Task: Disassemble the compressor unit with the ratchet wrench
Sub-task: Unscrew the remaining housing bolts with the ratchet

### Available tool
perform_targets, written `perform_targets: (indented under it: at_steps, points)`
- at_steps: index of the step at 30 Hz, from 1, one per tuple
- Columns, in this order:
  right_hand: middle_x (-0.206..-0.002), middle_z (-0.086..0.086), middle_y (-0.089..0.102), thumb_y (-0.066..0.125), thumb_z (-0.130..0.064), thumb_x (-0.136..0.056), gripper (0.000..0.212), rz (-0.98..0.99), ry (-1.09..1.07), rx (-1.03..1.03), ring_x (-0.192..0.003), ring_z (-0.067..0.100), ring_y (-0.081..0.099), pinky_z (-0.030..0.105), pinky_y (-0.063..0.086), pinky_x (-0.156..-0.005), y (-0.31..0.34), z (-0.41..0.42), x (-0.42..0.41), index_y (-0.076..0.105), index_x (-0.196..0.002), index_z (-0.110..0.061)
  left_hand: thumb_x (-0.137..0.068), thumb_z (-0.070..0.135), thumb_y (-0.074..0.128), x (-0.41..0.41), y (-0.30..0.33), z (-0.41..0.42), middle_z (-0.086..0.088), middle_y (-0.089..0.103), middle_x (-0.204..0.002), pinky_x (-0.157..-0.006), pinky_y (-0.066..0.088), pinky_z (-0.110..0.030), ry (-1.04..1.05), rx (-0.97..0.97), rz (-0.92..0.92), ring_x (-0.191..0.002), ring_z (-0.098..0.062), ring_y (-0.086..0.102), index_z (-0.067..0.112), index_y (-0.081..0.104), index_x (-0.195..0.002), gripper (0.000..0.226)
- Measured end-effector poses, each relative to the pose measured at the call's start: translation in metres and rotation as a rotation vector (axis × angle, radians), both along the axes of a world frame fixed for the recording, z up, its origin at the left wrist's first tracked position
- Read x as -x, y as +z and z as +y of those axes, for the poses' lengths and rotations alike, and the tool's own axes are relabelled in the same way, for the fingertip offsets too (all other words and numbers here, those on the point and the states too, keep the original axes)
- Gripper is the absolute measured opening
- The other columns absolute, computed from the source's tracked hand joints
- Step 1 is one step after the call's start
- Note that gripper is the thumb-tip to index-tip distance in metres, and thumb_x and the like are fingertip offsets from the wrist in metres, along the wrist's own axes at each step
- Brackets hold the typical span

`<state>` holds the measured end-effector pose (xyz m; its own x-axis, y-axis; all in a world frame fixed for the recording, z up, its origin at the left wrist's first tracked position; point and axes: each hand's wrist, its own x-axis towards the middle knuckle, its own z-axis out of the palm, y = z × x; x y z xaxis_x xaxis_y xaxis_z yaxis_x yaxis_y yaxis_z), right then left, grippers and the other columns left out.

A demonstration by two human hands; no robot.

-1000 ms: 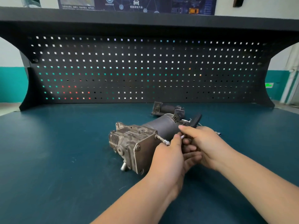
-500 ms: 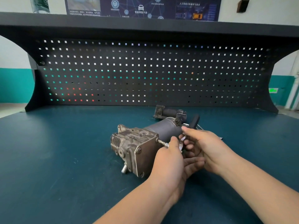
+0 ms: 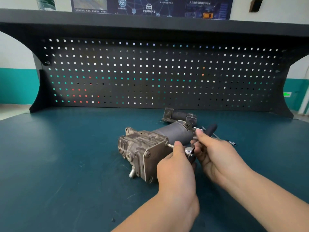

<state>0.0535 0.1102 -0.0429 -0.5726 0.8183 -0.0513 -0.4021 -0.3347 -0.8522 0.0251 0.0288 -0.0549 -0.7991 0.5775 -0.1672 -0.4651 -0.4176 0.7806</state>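
Note:
The compressor unit (image 3: 147, 148) lies on its side on the teal bench top, its finned cast-metal head toward the left and its dark motor cylinder (image 3: 173, 131) toward the back right. The ratchet wrench (image 3: 189, 150) has its socket extension set against a bolt on the head's right face, and its black handle end pokes out behind my right hand. My left hand (image 3: 177, 166) pinches the extension and chrome ratchet head. My right hand (image 3: 215, 156) curls round the wrench handle, hiding most of it.
A dark bracket part (image 3: 178, 115) lies just behind the compressor. A loose socket bit (image 3: 232, 143) and thin metal pieces lie right of my right hand. A black pegboard back panel (image 3: 150, 72) with a shelf above walls off the bench's rear.
The camera has tilted slightly, shifting the scene. My left hand has slid closer to the compressor head along the extension; my right hand still holds the handle.

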Motion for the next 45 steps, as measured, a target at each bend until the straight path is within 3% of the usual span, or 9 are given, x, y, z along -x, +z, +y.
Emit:
perform_targets:
  at_steps: [8,15,18,23,27,30,33,40,45]
  points:
    - [-0.052,0.004,0.046,0.053,-0.014,-0.096,0.020,0.013,-0.037,-0.316,-0.033,0.004,0.041,0.016,0.034,-0.033,0.008,-0.009,-0.001,0.050,-0.079,-0.002,-0.093,0.011,0.056,0.002,0.013,-0.007,-0.018,0.072,-0.071,-0.051,0.058,-0.027,-0.054,-0.145,-0.198,-0.057,-0.023,0.070,-0.002,0.063,-0.082,0.019]
    - [-0.065,-0.007,0.057,0.057,-0.028,-0.091,0.013,-0.164,-0.099,-1.287,-0.051,0.005,0.049,0.021,0.042,-0.052,0.021,-0.015,-0.011,0.048,-0.083,-0.024,-0.096,0.018,0.052,0.003,0.010,-0.004,-0.012,0.074,-0.073,-0.051,0.058,-0.029,-0.077,-0.144,-0.214,-0.063,-0.021,0.072,0.002,0.068,-0.083,0.026]
    - [-0.072,-0.017,0.049,0.053,-0.036,-0.089,0.019,-0.224,-0.128,-1.703,-0.068,-0.002,0.048,0.009,0.037,-0.063,0.019,-0.022,-0.014,0.037,-0.080,-0.038,-0.095,0.027,0.052,0.008,0.002,-0.004,-0.005,0.072,-0.088,-0.074,0.057,-0.037,-0.111,-0.145,-0.110,-0.083,-0.023,0.069,0.013,0.070,-0.075,0.031]
    - [-0.058,-0.007,0.054,0.057,-0.030,-0.092,0.013,-0.248,-0.183,-1.143,-0.049,0.008,0.049,0.024,0.041,-0.049,0.016,-0.016,-0.009,0.051,-0.081,-0.027,-0.094,0.019,0.055,0.010,0.007,0.000,-0.015,0.073,-0.086,-0.057,0.059,-0.032,-0.087,-0.077,-0.266,-0.071,-0.025,0.071,0.003,0.066,-0.090,0.020]
    - [-0.053,0.005,0.046,0.051,-0.011,-0.096,0.021,-0.120,-0.013,-0.213,-0.032,0.008,0.040,0.015,0.028,-0.029,0.010,-0.002,-0.003,0.048,-0.076,-0.008,-0.094,0.017,0.056,0.011,0.007,0.003,-0.018,0.069,-0.089,-0.064,0.055,-0.034,-0.039,-0.061,-0.271,-0.085,-0.032,0.066,0.003,0.063,-0.075,0.024]
    - [-0.056,0.002,0.041,0.049,-0.007,-0.095,0.023,-0.070,0.061,0.088,-0.031,0.005,0.039,0.011,0.024,-0.027,0.004,-0.002,-0.001,0.047,-0.073,-0.008,-0.092,0.016,0.058,0.013,0.007,0.004,-0.019,0.068,-0.090,-0.072,0.054,-0.036,-0.011,-0.040,-0.263,-0.082,-0.032,0.065,0.003,0.062,-0.076,0.022]
    - [-0.058,0.006,0.047,0.051,-0.010,-0.096,0.019,-0.026,0.020,-0.135,-0.034,0.007,0.041,0.015,0.027,-0.029,0.009,-0.002,-0.002,0.049,-0.077,-0.009,-0.091,0.017,0.061,0.013,0.006,0.004,-0.018,0.068,-0.092,-0.065,0.053,-0.033,-0.022,-0.025,-0.248,-0.087,-0.033,0.067,0.003,0.062,-0.083,0.016]
    - [-0.084,-0.010,0.057,0.052,-0.031,-0.089,0.001,-0.185,-0.076,-1.670,-0.075,0.007,0.055,0.020,0.045,-0.068,0.013,-0.023,-0.017,0.051,-0.090,-0.031,-0.094,0.024,0.053,0.014,-0.002,0.000,-0.010,0.066,-0.097,-0.085,0.051,-0.042,-0.165,-0.024,-0.031,-0.087,-0.026,0.062,0.011,0.064,-0.089,0.019]
    - [-0.064,-0.003,0.057,0.058,-0.020,-0.093,0.009,-0.115,-0.076,-1.133,-0.048,0.009,0.052,0.021,0.044,-0.047,0.015,-0.023,-0.015,0.054,-0.085,-0.019,-0.092,0.021,0.059,0.014,0.003,0.003,-0.009,0.072,-0.087,-0.072,0.058,-0.035,-0.112,-0.002,-0.191,-0.080,-0.025,0.069,0.005,0.069,-0.094,0.019]
